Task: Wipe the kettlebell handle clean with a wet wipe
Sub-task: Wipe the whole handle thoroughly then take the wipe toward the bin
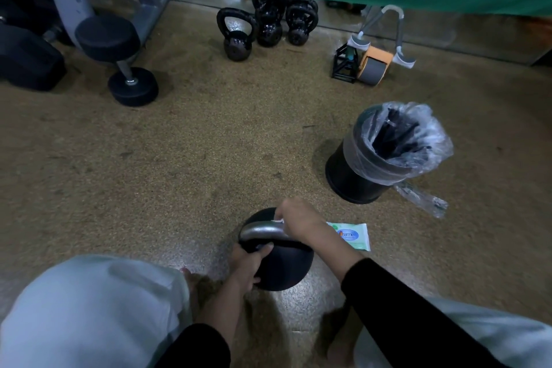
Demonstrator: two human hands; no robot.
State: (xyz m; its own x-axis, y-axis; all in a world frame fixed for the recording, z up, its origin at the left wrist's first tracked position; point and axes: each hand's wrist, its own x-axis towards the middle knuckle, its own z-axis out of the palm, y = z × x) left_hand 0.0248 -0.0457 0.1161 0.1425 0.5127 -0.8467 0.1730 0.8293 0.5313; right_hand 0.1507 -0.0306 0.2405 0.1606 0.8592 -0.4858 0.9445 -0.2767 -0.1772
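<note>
The kettlebell (283,266) stands on the floor between the person's knees. The left hand (249,263) clamps its grip on the kettlebell below the handle (263,230), probably to steady it. The right hand (298,222), its grip pinching the wet wipe (279,220), presses it onto the handle's far end.
</note>
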